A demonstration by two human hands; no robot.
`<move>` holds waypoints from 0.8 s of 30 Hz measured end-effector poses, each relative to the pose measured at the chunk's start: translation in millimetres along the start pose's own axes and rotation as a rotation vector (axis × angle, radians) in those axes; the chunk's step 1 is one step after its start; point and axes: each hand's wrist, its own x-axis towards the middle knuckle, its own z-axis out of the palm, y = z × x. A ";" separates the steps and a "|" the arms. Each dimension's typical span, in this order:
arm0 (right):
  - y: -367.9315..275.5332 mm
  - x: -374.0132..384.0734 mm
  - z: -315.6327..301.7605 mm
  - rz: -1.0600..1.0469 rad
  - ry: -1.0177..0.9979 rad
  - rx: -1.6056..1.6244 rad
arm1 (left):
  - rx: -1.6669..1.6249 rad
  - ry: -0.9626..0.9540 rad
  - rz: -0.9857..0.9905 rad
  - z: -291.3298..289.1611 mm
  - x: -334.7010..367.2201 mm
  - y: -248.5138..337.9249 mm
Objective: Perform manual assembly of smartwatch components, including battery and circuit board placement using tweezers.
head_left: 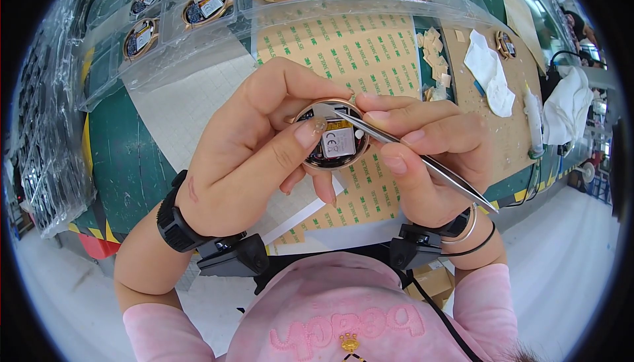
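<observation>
My left hand (247, 147) grips a round watch case (365, 152) by its rim, thumb across its open face and fingers behind. Inside the gold-edged case are a silver battery (339, 143), dark circuitry and an orange strip. Metal tweezers (456, 178) are pinched in my right hand (432, 147). Their tips reach into the upper part of the case, close to my left thumb. Whether the tips hold anything is too small to tell. Under both hands lies a yellow sheet (370, 193) of adhesive backing with green print.
A clear plastic tray (244, 26) with several similar watch cases spans the far side. Peeled tan paper pieces (434, 55), a white cloth (489, 74), a single watch case (506, 44) and a white tube (532, 121) lie at right. Stacked plastic-wrapped trays (53, 111) stand at left.
</observation>
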 end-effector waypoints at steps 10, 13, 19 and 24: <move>-0.5 -0.5 -0.8 -0.033 -0.023 -0.081 | 0.007 -0.044 0.001 -2.3 1.1 -1.4; -1.3 -0.6 -1.2 -0.046 -0.035 -0.121 | 0.007 -0.042 -0.002 -2.1 1.3 -1.5; -5.1 1.8 -4.1 -0.075 -0.115 -0.276 | -0.040 -0.030 -0.021 -3.3 1.6 -3.8; -4.8 -1.0 -1.5 -0.084 -0.071 -0.285 | -0.093 -0.023 -0.063 -3.3 2.3 -0.9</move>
